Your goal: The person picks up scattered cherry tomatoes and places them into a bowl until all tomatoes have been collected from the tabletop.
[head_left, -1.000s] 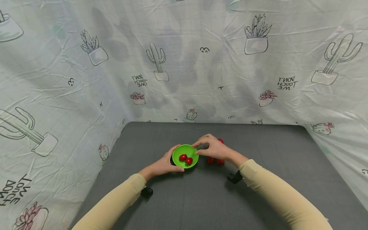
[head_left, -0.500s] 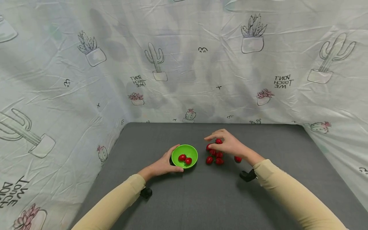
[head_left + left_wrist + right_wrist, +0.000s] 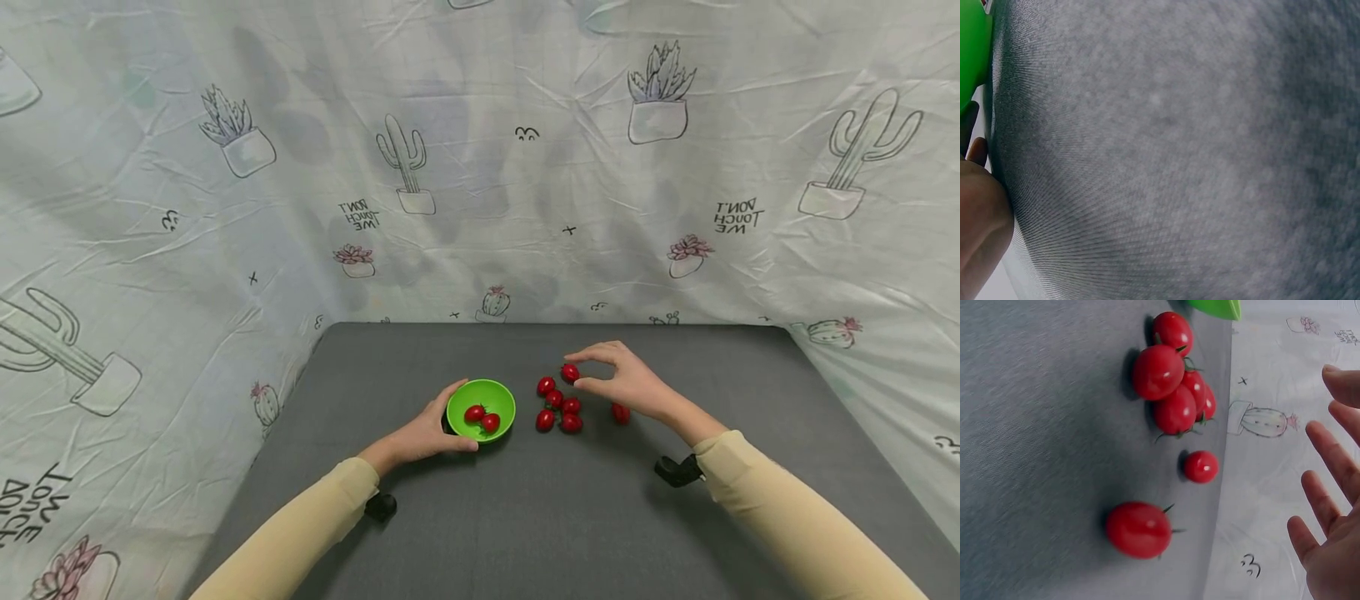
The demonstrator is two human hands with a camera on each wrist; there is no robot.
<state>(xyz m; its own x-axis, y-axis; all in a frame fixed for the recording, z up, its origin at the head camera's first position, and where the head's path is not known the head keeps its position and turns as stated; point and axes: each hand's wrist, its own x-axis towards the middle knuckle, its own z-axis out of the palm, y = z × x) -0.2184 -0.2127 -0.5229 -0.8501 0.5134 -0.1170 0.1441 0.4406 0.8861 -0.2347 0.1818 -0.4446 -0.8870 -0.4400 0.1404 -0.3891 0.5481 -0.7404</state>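
Note:
A green bowl [image 3: 459, 408] stands on the dark grey table with two cherry tomatoes [image 3: 475, 413] inside. My left hand [image 3: 423, 433] grips its left side, thumb at the front rim and fingers round the back; the left wrist view catches only a bit of the bowl [image 3: 971, 50] and part of the hand. To the right lies a loose group of several cherry tomatoes [image 3: 571, 423]. My right hand [image 3: 633, 383] hovers above the table with fingers spread, thumb and forefinger near a single tomato [image 3: 570, 372]. In the right wrist view this hand [image 3: 1335, 506] is apart from every tomato.
One tomato [image 3: 620, 413] lies off to the right, partly under the right hand in the head view. The grey table [image 3: 510, 517] ends at a pale cloth [image 3: 480, 208] printed with cacti, behind and at both sides. Black wrist cameras [image 3: 678, 471] sit under the forearms.
My right hand has moved from the bowl's right rim rightward, over the tomatoes, to their far right side, uncovering them. The left hand and bowl have stayed in place.

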